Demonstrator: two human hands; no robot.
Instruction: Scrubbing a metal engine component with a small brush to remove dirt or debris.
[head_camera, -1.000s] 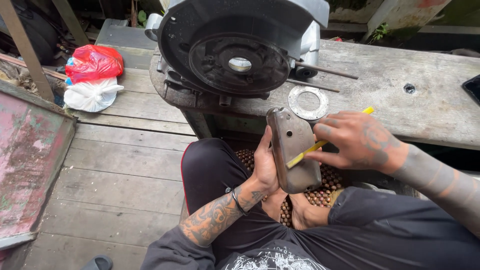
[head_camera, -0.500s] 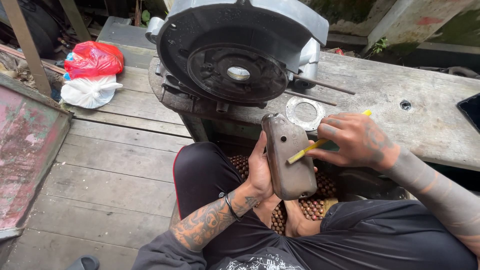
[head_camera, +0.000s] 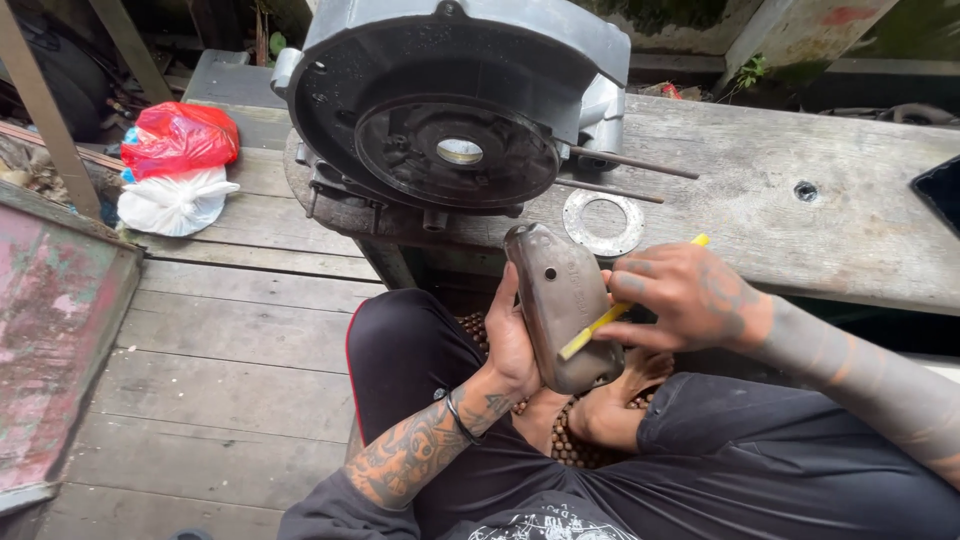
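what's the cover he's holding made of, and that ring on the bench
The oblong cover, gripped by the left hand, looks like cast metal, dull grey-brown and grimy, with a small hole in it. The flat ring looks like thin sheet metal or a gasket, pale grey and speckled; which one is unclear. The bench is weathered grey wood.

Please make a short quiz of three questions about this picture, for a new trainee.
1. True or false: the right hand holds a yellow tool against the grey metal cover.
2. Which hand supports the metal cover from its side?
A. the left hand
B. the right hand
C. neither hand
3. Fill in: the flat metal ring lies on the wooden ____, beside the large engine casing.

Key
1. True
2. A
3. bench
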